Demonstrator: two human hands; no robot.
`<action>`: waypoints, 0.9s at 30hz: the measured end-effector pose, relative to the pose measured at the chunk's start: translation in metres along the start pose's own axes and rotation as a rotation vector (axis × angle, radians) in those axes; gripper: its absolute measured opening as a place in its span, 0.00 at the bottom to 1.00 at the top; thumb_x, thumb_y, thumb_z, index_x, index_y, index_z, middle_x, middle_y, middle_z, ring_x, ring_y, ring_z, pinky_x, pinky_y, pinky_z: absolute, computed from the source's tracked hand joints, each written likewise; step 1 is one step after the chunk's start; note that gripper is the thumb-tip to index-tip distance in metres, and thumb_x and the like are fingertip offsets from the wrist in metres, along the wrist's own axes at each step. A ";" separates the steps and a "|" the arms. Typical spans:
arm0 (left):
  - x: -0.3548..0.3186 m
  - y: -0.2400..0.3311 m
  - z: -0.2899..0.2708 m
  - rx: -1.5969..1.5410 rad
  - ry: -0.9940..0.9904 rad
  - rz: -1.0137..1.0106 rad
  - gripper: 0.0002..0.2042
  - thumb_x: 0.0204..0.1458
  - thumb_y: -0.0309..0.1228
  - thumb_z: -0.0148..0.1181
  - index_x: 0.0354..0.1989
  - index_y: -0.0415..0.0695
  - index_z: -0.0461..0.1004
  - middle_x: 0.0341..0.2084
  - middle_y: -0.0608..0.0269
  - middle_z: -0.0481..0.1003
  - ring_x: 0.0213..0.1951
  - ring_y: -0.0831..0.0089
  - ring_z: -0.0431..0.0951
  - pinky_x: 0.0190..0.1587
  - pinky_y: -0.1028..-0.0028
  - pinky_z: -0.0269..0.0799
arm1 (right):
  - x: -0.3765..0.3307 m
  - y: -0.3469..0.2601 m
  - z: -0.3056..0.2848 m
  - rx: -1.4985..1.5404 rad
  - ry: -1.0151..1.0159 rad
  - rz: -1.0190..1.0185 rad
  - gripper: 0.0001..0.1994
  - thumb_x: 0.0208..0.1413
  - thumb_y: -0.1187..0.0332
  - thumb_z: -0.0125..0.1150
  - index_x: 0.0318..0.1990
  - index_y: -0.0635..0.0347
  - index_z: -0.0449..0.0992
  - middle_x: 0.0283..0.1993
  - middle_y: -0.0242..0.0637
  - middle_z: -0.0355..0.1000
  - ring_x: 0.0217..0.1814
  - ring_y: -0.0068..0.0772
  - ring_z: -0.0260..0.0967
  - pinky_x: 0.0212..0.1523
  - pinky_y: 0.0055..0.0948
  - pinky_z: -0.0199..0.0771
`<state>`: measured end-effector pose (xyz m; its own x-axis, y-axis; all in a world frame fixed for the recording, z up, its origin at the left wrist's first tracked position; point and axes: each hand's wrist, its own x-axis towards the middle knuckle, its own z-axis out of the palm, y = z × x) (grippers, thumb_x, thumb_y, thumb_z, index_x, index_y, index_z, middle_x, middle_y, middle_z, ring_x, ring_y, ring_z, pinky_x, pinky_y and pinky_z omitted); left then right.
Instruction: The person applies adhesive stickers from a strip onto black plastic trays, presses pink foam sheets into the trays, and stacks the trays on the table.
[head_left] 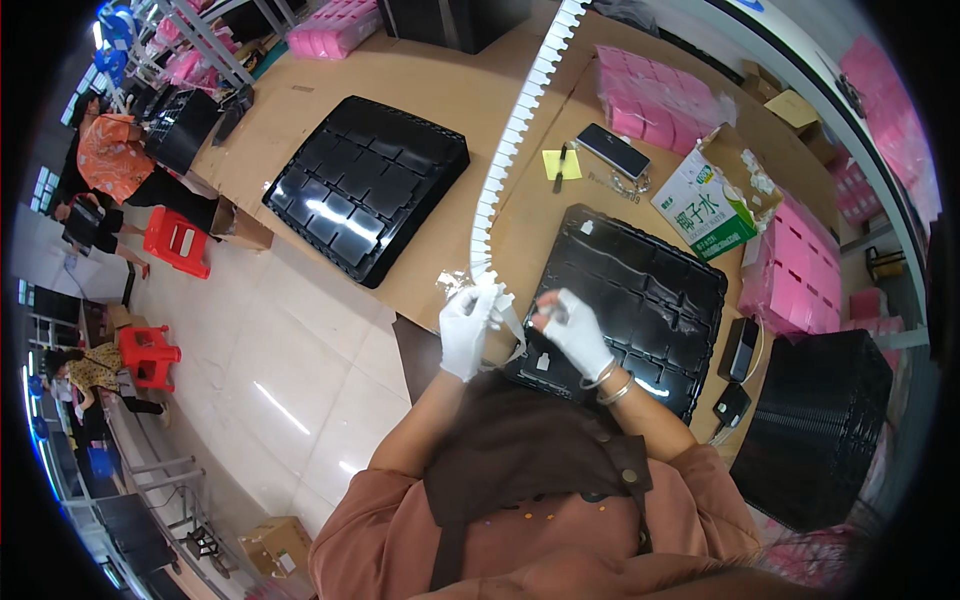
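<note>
phone [613,151] and open carton [703,208] lie near the right-side tray [632,285].

Open lane: bare tabletop [438,235] between first black tray [365,185] and white strip [514,122].
Barrier: the strip, from far edge down to left hand [466,328].
Obstacle by right hand [575,335]: second black tray [640,290].
Obstacles beyond: yellow note [553,168], phone [613,151], green-and-white carton [700,205], pink stack [665,95].
Gap between hands: narrow, pale curl [517,338] inside, its exact lie hard to judge.
</note>
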<state>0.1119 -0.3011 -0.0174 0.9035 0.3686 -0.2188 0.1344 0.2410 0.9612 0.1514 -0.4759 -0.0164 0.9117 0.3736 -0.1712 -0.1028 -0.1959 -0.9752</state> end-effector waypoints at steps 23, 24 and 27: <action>0.025 -0.010 0.029 -0.302 -0.122 -0.205 0.13 0.60 0.30 0.52 0.50 0.36 0.69 0.30 0.65 0.73 0.22 0.86 0.67 0.22 0.85 0.60 | -0.006 0.029 -0.246 -1.135 0.602 0.055 0.03 0.40 0.76 0.58 0.20 0.57 0.73 0.29 0.45 0.70 0.35 0.48 0.71 0.37 0.42 0.72; 0.022 -0.008 0.034 -0.279 -0.128 -0.193 0.14 0.60 0.30 0.52 0.50 0.35 0.69 0.30 0.65 0.74 0.22 0.86 0.67 0.22 0.85 0.59 | -0.002 0.037 -0.259 -1.150 0.583 0.055 0.02 0.40 0.74 0.60 0.20 0.57 0.73 0.29 0.45 0.70 0.35 0.49 0.71 0.37 0.42 0.72; 0.017 -0.004 0.046 -0.266 -0.182 -0.197 0.14 0.60 0.31 0.53 0.50 0.35 0.70 0.29 0.64 0.75 0.21 0.86 0.67 0.22 0.86 0.60 | 0.011 0.084 -0.288 -1.243 0.522 0.077 0.04 0.38 0.71 0.65 0.21 0.57 0.74 0.32 0.47 0.71 0.36 0.51 0.71 0.38 0.44 0.72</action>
<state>0.1452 -0.3370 -0.0167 0.9315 0.1317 -0.3389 0.2245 0.5248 0.8211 0.2675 -0.7490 -0.0603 0.9922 -0.0069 0.1248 0.0116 -0.9891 -0.1466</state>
